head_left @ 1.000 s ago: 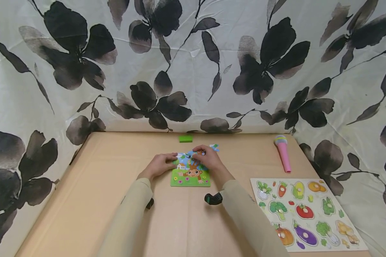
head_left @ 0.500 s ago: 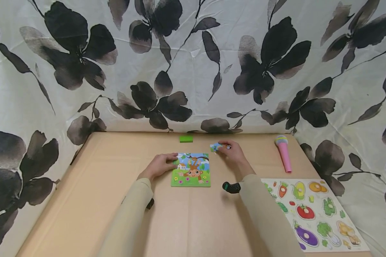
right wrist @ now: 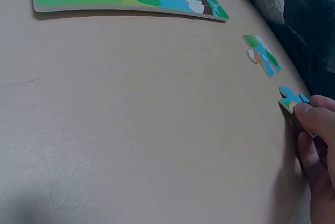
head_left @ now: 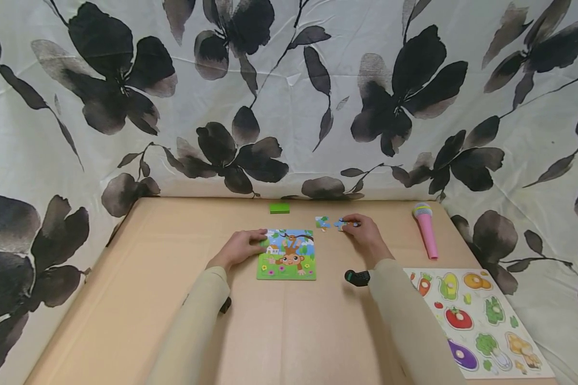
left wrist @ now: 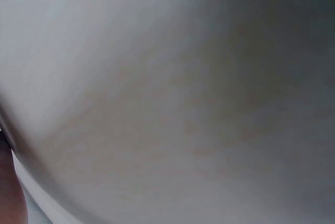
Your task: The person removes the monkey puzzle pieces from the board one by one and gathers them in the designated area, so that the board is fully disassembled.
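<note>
Right hand (head_left: 366, 235) pinching small blue jigsaw piece (right wrist: 288, 97), thumb against fingers, close to far edge of smooth tan tabletop (head_left: 281, 331); black-and-white floral fabric (head_left: 308, 112) rises just beyond. Tabletop extends toward person from grip. Loose second piece (head_left: 322, 222) flat, knobbed, just left of grip. Monkey jigsaw board (head_left: 286, 260): thin, squarish, green and blue, left of grip and nearer person; left hand (head_left: 236, 249) fingers extended at its left edge. Green block (head_left: 279, 208) farther left, pink microphone (head_left: 426, 230) right, vegetable board (head_left: 479, 321) right and nearer.
</note>
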Tool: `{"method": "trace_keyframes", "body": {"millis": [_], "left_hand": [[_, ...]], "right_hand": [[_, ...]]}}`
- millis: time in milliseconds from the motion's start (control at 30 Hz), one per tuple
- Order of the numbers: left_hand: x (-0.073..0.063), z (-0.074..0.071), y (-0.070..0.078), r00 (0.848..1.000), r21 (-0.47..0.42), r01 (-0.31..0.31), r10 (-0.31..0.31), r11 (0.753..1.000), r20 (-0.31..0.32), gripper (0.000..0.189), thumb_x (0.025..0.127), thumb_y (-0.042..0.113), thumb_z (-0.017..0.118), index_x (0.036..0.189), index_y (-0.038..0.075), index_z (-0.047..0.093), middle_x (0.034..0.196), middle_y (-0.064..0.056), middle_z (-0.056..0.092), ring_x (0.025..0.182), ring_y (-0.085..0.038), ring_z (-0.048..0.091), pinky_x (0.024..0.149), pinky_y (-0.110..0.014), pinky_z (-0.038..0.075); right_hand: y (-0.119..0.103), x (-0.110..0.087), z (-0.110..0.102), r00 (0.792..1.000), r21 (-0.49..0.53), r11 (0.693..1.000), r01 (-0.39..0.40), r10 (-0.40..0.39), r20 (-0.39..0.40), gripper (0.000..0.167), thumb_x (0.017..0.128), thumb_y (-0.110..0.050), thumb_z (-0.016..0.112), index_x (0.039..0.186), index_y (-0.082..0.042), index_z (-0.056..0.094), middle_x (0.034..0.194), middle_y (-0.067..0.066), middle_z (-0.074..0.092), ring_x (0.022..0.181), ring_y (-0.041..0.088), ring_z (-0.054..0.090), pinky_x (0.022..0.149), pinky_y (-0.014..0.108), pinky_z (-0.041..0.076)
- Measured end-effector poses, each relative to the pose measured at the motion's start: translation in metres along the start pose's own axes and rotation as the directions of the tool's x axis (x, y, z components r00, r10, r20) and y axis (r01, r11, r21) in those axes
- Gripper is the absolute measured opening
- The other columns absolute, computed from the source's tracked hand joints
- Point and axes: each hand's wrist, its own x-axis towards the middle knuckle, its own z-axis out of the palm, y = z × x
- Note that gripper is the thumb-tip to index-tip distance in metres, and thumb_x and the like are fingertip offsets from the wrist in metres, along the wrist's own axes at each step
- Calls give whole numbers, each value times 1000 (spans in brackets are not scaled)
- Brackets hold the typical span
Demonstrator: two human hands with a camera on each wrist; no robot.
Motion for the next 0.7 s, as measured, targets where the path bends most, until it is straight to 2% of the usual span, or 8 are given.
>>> {"method": "trace_keyframes", "body": {"millis": [233,500,567,700], "left_hand": [[-1,0,1,1000,-14,-4,4,1000,0,40,89,15,72,127,1,65,145,-5,51,139,-28,38,115,-44,28],[-2,0,3,1000,-13,-7,7,1000,1,39,89,14,72,126,1,66,145,-6,51,139,-30,39,115,-45,28],[-2,0,3,1000,-16,-5,5,1000,1,39,89,15,72,126,1,66,145,-6,51,139,-29,39,115,-45,28],[-2,0,3,1000,-27,1,-1,1000,0,40,89,15,72,126,1,66,145,-5,51,139,-28,38,115,-44,28]], "right_hand": [[-2,2,4,999,-67,997,23,-24,-23,29,94,-12,65,121,-3,67,114,16,62,95,28,51,87,39,41],[-5,4,5,995,-142,986,86,-91,-32,23,93,-5,64,115,1,70,115,21,63,97,33,55,89,46,44],[-5,4,7,995,-154,984,87,-95,-43,22,93,-5,64,113,1,71,115,21,63,102,34,55,95,48,40],[-4,4,9,993,-190,977,93,-106,-56,21,93,-7,64,111,1,72,121,22,61,118,39,49,106,54,26]]}}
